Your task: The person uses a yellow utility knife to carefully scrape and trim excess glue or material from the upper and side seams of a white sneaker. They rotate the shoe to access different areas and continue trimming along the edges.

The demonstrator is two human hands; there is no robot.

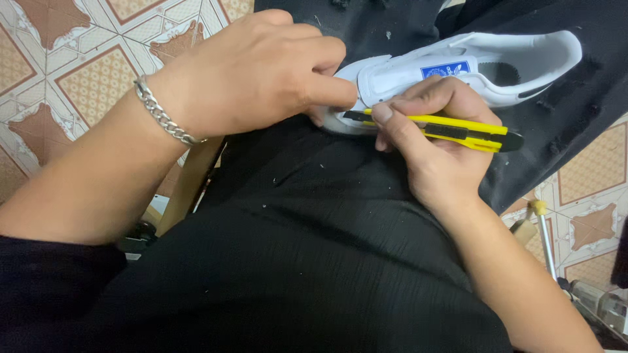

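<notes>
Gripping a yellow utility knife [458,133] with closed fingers, the right hand [435,147] puts its tip to the white shoe [471,68] at 12 o'clock on the lap. At 9 o'clock, the left hand [261,72] pinches the shoe's end, fingers curled.

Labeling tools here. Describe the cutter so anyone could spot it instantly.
Start at the white shoe on the black-clothed lap. Just below its toe, the right hand grips a utility knife. It is the only yellow and black thing among them.
</notes>
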